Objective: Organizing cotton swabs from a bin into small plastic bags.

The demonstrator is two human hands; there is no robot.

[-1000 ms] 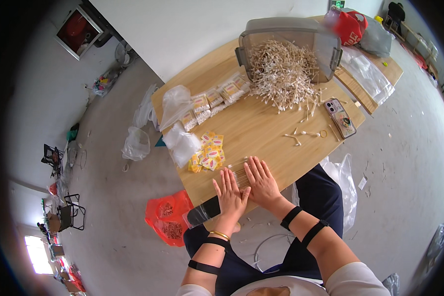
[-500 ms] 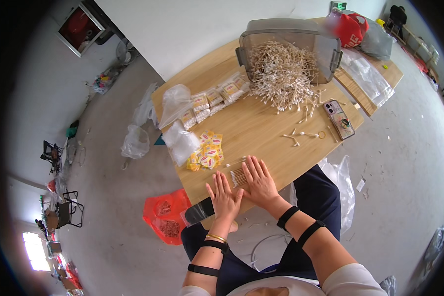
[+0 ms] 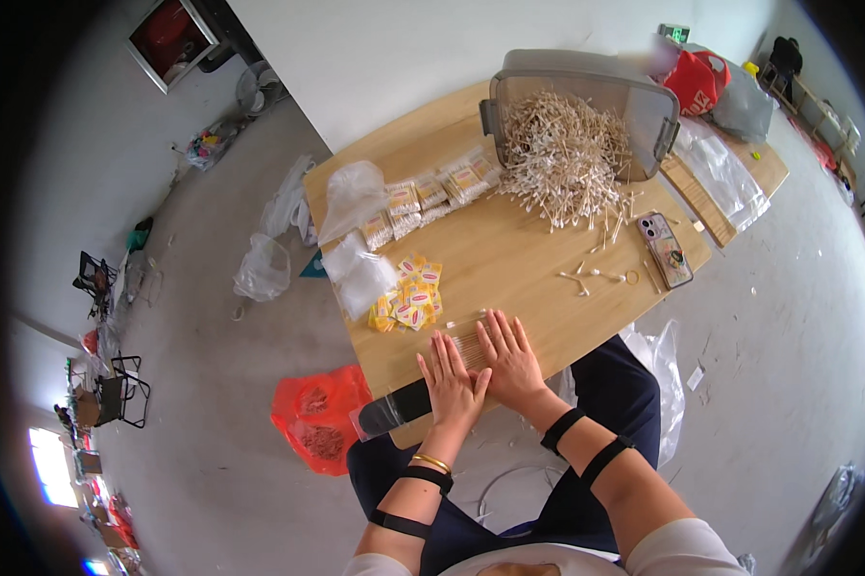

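A neat row of cotton swabs (image 3: 469,348) lies on the wooden table (image 3: 528,264) near its front edge. My left hand (image 3: 455,386) rests flat along the left side of the row, fingers stretched out and pointing away from me. On the right side my right hand (image 3: 511,365) lies flat in the same way, partly covering the row. The thumbs meet or overlap at the near end of the swabs. Just past the fingertips a loose swab is partly visible. Yellow and white printed cards (image 3: 413,296) are spread beyond my left hand.
Loose swabs (image 3: 567,163) spill from a tipped grey translucent bin (image 3: 655,120) at the back. Packed swab bags (image 3: 432,197) and clear plastic bags (image 3: 363,280) sit at left. A phone (image 3: 665,252) lies at right. A red bag (image 3: 322,422) is below the table's left edge.
My left hand has shifted right, toward my right hand, and the gap over the swab row has narrowed. The loose swab by the fingertips shows less. The whole view has moved slightly.
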